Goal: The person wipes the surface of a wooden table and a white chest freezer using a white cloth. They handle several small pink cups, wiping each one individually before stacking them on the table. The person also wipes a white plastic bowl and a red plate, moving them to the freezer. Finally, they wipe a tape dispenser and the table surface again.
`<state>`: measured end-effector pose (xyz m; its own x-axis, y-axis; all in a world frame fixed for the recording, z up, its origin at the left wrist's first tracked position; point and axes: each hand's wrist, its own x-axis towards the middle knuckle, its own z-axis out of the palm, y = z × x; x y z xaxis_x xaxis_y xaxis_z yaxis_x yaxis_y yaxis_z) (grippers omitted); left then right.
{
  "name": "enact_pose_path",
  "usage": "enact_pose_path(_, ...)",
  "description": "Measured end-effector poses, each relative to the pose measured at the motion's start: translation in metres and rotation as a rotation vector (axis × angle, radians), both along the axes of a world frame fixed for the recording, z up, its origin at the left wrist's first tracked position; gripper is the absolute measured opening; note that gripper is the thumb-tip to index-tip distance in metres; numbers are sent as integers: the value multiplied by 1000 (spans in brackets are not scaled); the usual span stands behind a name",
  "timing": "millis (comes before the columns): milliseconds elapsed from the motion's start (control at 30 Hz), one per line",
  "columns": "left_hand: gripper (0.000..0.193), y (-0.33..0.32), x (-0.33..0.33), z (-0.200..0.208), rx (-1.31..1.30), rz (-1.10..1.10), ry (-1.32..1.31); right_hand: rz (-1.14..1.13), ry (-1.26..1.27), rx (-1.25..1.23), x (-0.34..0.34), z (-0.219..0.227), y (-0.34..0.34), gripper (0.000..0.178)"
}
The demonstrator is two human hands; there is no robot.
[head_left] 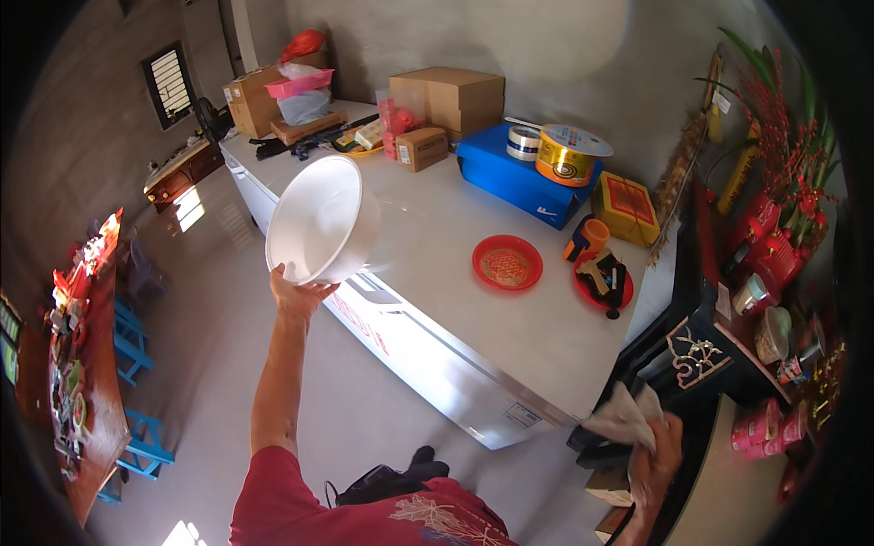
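Note:
My left hand [303, 289] grips the rim of a white plastic basin [309, 218], thumb over its edge. The basin is tipped up with its hollow side facing left, above the left front edge of a white chest freezer [437, 273]. At the lower right my right hand [663, 455] is closed on a crumpled pale cloth [626, 411], beside the freezer's near right corner. On the freezer lid lie a red plate [507, 263] with a patterned middle and a red dish [604, 280] of small dark and tan items.
Along the wall side of the lid stand a blue shoebox [510, 173] with tape rolls, a yellow-red box [626, 209] and cardboard boxes [446, 100]. Right, a dark carved cabinet [696, 355] holds red plants and jars. Left, blue stools [146, 441] stand by a laden wooden table [105, 409].

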<state>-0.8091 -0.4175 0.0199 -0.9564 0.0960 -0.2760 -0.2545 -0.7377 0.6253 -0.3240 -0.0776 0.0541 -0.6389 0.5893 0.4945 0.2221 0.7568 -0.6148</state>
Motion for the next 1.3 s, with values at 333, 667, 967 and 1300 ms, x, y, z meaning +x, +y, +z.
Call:
enact_pose_path(333,61,-118,-30,13,-90,2,107,-167,-268,464,-223,-25,-53,60)
enact_pose_path(667,69,-160,-152,17,-116,-53,75,298,-126,636,-494,-101,-180,52)
enact_pose_path(967,74,-121,-217,7,-104,-198,146,-28,293,396,-473,-38,-121,22)
enact_pose_path(1300,77,13,-196,-18,-204,-700,170,348,772,-1189,-489,-16,-109,28)
